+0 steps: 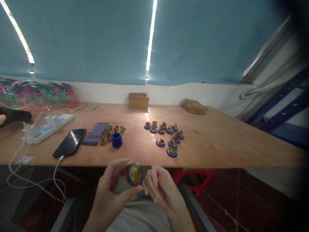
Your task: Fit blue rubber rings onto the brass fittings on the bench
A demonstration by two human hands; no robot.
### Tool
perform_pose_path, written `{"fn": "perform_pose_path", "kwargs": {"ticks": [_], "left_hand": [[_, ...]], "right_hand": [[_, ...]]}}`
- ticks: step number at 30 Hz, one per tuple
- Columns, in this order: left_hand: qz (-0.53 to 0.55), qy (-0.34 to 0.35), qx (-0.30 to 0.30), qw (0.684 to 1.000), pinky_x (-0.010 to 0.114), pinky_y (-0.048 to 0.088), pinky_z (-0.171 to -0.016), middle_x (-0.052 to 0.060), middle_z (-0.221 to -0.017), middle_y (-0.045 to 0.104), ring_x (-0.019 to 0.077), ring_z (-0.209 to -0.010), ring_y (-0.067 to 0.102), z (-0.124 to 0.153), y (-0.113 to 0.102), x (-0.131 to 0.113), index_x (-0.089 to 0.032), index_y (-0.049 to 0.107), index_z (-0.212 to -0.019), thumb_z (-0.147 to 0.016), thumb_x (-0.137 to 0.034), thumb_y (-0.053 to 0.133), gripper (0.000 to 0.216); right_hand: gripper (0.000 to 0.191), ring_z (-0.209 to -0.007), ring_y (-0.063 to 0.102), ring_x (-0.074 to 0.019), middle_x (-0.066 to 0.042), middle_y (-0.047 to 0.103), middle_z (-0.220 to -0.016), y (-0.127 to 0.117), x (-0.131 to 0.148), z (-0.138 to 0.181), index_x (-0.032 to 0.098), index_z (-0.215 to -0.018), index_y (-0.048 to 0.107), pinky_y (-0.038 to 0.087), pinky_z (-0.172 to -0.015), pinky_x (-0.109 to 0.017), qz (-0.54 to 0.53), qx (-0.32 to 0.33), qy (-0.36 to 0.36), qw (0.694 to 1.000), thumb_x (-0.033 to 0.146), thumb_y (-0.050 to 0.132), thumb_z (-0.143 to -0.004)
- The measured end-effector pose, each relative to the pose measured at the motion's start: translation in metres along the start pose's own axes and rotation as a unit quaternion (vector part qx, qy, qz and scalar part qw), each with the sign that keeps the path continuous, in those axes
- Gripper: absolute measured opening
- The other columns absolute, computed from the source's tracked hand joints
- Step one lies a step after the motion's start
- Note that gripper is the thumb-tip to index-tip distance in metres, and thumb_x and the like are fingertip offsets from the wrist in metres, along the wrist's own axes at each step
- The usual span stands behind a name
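Observation:
My left hand (109, 190) pinches a brass fitting with a blue ring (133, 174) between thumb and fingers, below the table's front edge. Beside it, my right hand (160, 188) has its fingers curled, with the fingertips touching the fitting's right side. On the wooden table (217, 141) lie several finished brass pieces with blue rings (166, 135) at centre right. A stack of blue rings (117, 140) stands at centre left, with bare brass parts (116, 129) just behind it.
A black phone (69, 142) on a white cable lies at the left beside a white power strip (48, 127). A small cardboard box (138, 100) and a brown packet (194, 106) sit at the back. Bagged colourful bottles (36, 95) fill the far left. A red stool (193, 177) stands under the table.

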State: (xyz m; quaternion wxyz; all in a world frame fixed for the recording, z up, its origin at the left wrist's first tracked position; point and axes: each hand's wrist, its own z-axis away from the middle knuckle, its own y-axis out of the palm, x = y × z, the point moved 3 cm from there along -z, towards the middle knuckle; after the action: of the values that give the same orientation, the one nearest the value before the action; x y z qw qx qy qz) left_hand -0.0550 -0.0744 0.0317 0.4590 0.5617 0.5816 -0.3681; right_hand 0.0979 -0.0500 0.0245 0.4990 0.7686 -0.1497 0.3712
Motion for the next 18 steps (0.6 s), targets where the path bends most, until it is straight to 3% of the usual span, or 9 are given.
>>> {"fn": "perform_pose_path", "kwargs": {"ticks": [6,10,18], "left_hand": [[-0.136,0.078,0.053,0.986,0.025,0.056,-0.080,0.002,-0.101,0.073,0.0210,-0.094,0.070,-0.001,0.000,-0.004,-0.026,0.063,-0.108,-0.070,-0.016,0.082,0.043],[-0.138,0.079,0.090,0.983,0.028,0.055,-0.082,0.003,-0.101,0.073,0.0214,-0.092,0.070,0.001,0.004,-0.004,-0.026,0.063,-0.109,-0.071,-0.017,0.082,0.043],[-0.157,0.087,0.133,0.975,0.029,0.054,-0.082,0.002,-0.103,0.070,0.0202,-0.092,0.069,0.004,0.009,-0.006,-0.029,0.057,-0.113,-0.076,-0.018,0.078,0.045]], "right_hand": [[0.048,-0.044,0.041,-0.0098,0.004,0.046,-0.046,-0.002,-0.002,0.002,0.017,-0.057,0.059,0.035,-0.053,-0.024,0.065,-0.015,0.005,0.998,0.057,0.069,-0.081],[0.051,-0.041,0.029,-0.0073,0.006,0.040,-0.044,-0.007,-0.009,0.000,0.017,-0.056,0.058,0.023,-0.045,-0.022,0.068,-0.033,0.023,0.997,0.060,0.067,-0.080],[0.045,-0.041,0.025,-0.0066,0.009,0.034,-0.043,-0.011,-0.013,-0.003,0.017,-0.061,0.058,0.025,-0.045,-0.020,0.062,-0.054,0.044,0.996,0.055,0.069,-0.082]]}}
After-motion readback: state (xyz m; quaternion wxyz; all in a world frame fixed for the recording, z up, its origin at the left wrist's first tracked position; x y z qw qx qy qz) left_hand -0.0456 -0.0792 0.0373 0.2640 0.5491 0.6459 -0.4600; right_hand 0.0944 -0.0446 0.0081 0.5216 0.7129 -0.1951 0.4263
